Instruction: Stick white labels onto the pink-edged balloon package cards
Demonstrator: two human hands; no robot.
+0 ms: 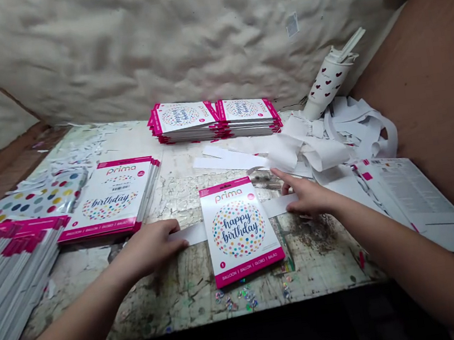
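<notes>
A white balloon packet [240,231] with a pink header and base, printed "happy birthday" in a ring of coloured dots, lies flat on the worktable [195,304]. A white paper strip [280,205] runs beneath it from side to side. My left hand [149,249] lies over the strip's left end [185,235]. My right hand [307,196] rests on the right end, with its fingers on the paper.
Stacks of balloon packets stand at the far middle and left [8,268], with another packet [108,200] beside them. Loose white paper offcuts [324,142] and a heart-printed tube [327,84] lie far right. A printed sheet [421,202] lies right. Small sequins [245,297] sit near the table's front edge.
</notes>
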